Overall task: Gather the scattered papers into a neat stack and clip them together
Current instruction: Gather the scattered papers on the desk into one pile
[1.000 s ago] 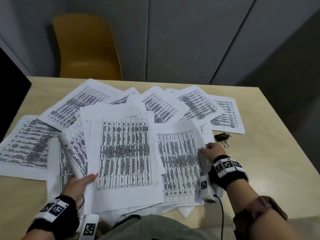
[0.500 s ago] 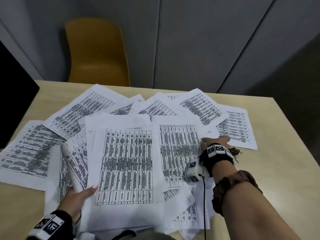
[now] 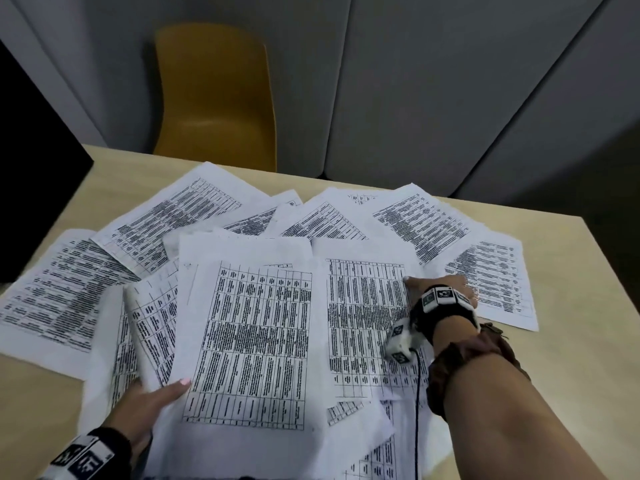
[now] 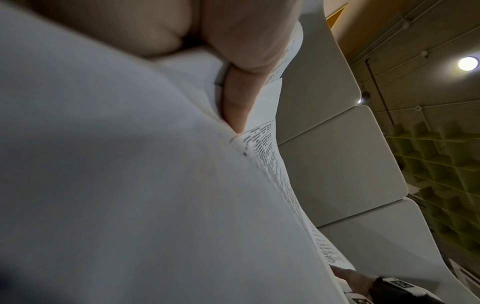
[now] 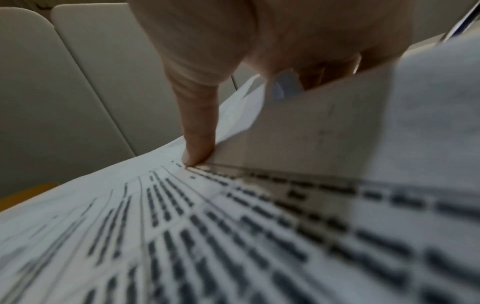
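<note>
Mid-gathering: left hand point(image 3: 145, 407) gripping loose white printed sheets point(image 3: 249, 341), right hand point(image 3: 440, 289) pinching another sheet point(image 3: 367, 306) at three o'clock; next, sliding together.

Overlapping papers point(image 3: 249, 327) cover the table point(image 3: 571, 341); a chair point(image 3: 214, 98) stands behind.

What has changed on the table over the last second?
The right hand has reached farther across the papers toward the far right sheet, now covering the spot where a black binder clip showed earlier. The left hand still holds the gathered sheets at their near edge.
</note>
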The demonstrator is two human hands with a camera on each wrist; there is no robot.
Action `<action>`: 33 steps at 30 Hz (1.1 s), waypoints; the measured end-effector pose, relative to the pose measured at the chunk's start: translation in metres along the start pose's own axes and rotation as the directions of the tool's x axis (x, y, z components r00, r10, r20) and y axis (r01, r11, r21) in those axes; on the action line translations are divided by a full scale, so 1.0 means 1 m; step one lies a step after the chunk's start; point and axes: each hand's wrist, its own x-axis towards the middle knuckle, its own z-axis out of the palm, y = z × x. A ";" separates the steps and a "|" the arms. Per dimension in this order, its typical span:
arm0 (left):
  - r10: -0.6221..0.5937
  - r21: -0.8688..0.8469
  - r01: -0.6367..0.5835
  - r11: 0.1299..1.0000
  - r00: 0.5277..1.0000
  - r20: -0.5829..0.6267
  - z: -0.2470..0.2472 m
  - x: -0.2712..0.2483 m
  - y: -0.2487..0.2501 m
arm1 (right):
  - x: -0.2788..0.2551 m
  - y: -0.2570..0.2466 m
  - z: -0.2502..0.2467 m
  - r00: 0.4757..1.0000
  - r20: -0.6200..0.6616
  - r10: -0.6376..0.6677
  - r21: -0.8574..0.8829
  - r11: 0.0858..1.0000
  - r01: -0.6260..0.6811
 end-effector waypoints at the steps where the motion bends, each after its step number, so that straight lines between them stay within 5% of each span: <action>1: 0.013 0.001 -0.013 1.000 1.000 0.010 0.000 -0.002 0.002 | 0.002 0.000 0.001 1.000 0.011 -0.015 0.009 1.000 0.015; 5: 0.048 -0.045 -0.046 0.998 0.997 0.057 0.000 -0.002 0.002 | -0.016 -0.004 -0.005 0.978 -0.198 -0.063 0.087 0.993 0.081; 9: 0.070 -0.068 -0.065 0.996 0.995 0.070 0.001 -0.005 0.001 | -0.027 0.008 -0.004 0.973 -0.170 -0.153 0.284 0.938 0.197; 16: 0.094 0.038 -0.098 0.994 0.991 0.092 0.002 -0.020 0.012 | -0.047 0.045 -0.024 0.968 0.208 -0.143 0.162 0.981 0.110; 19: 0.097 0.060 -0.102 0.993 0.992 0.083 0.001 -0.018 0.012 | -0.057 0.066 -0.021 0.954 0.265 -0.138 0.220 0.972 0.080; 23: 0.132 0.131 -0.144 0.981 0.987 0.094 -0.004 -0.008 0.004 | -0.072 0.086 0.004 0.983 0.161 -0.093 0.577 0.817 -0.018; 33: 0.184 0.155 -0.193 0.969 0.980 0.071 -0.004 0.016 -0.009 | -0.096 0.096 0.004 0.989 -0.078 -0.122 0.562 0.815 0.145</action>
